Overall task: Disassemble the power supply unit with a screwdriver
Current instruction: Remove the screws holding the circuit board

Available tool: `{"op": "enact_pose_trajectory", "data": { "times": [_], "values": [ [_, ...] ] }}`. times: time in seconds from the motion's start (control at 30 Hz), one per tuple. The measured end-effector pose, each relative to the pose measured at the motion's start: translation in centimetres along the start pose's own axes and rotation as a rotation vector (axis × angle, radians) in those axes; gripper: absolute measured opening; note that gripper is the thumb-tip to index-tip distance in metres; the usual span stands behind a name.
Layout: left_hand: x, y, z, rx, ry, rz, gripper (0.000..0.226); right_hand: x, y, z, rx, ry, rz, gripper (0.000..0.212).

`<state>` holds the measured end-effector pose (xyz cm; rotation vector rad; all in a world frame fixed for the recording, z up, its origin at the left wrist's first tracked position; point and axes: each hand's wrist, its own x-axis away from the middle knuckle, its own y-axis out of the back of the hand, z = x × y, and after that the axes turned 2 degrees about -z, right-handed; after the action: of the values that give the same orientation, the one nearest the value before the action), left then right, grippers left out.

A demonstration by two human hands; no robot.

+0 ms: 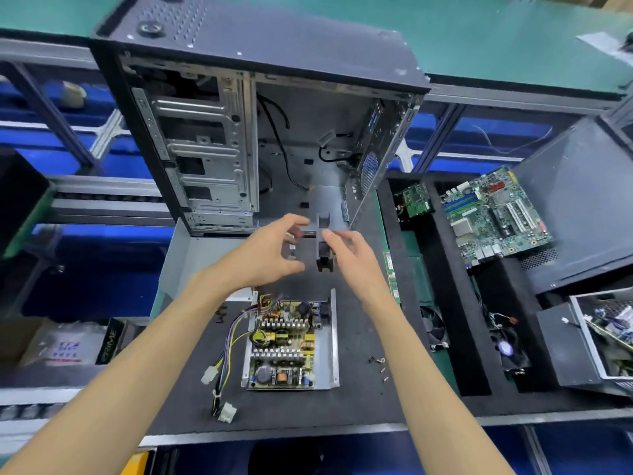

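My right hand pinches a dark plastic bracket; my left hand hovers beside it, fingers loosely spread. The opened grey metal power supply unit lies mid-worktop, near the front edge.

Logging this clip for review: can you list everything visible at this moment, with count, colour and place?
Power supply unit: one, cover off, green board in grey metal tray, on the black mat near the person.
Cable bundle: one, yellow, purple and black wires with white plugs, left of the unit.
Screws: a few, dark and silver, loose on the mat right of the unit.
Computer case: one, black and grey, open, behind the hands.
Black bracket: one, between the hands.
Motherboard: one, green, in the black foam tray at right.
Small circuit board: one, green, left of the motherboard.
Left hand: fingers curled, holding nothing clearly.
Right hand: fingertips on the bracket.
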<state>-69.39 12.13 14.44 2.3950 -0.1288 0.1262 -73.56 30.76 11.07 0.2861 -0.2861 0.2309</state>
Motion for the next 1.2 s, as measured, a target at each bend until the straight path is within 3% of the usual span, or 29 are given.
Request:
{"op": "enact_pose_trajectory", "data": {
  "times": [0.07,0.17,0.37,0.67,0.73,0.87,1.0,1.2],
  "values": [
    [-0.2,-0.6,0.9,-0.055,0.014,-0.031,0.050,-1.5,0.3,-1.3,0.011,-0.105,0.004,0.048],
    [-0.3,-1.6,2.2,-0.047,0.056,-0.101,0.033,-3.7,0.1,-3.2,0.046,-0.204,0.032,0.051],
    [0.1,-3.3,4.1,-0.060,0.134,-0.057,0.030,-5.7,-1.1,-5.4,0.123,-0.151,0.117,0.051],
    [1.9,-4.5,3.4,-0.150,0.129,-0.064,0.019,-5.3,-1.5,-5.2,0.216,-0.102,0.129,0.056],
    [2.4,-5.2,2.7,-0.181,0.094,-0.066,0.017,-4.7,-1.3,-5.1,0.248,-0.065,0.057,0.053],
    [3.0,-6.0,2.0,-0.287,0.059,-0.244,0.014,-2.8,-1.0,-5.8,0.080,-0.017,-0.151,0.039],
    [4.1,-5.8,3.0,-0.414,0.094,-0.367,0.014,-0.9,-1.4,-7.3,-0.112,-0.057,-0.113,0.045],
    [4.1,-7.9,2.4,-0.516,-0.101,-0.120,0.029,0.8,-3.9,-8.9,-0.173,-0.127,-0.145,0.029]
  ]
}}
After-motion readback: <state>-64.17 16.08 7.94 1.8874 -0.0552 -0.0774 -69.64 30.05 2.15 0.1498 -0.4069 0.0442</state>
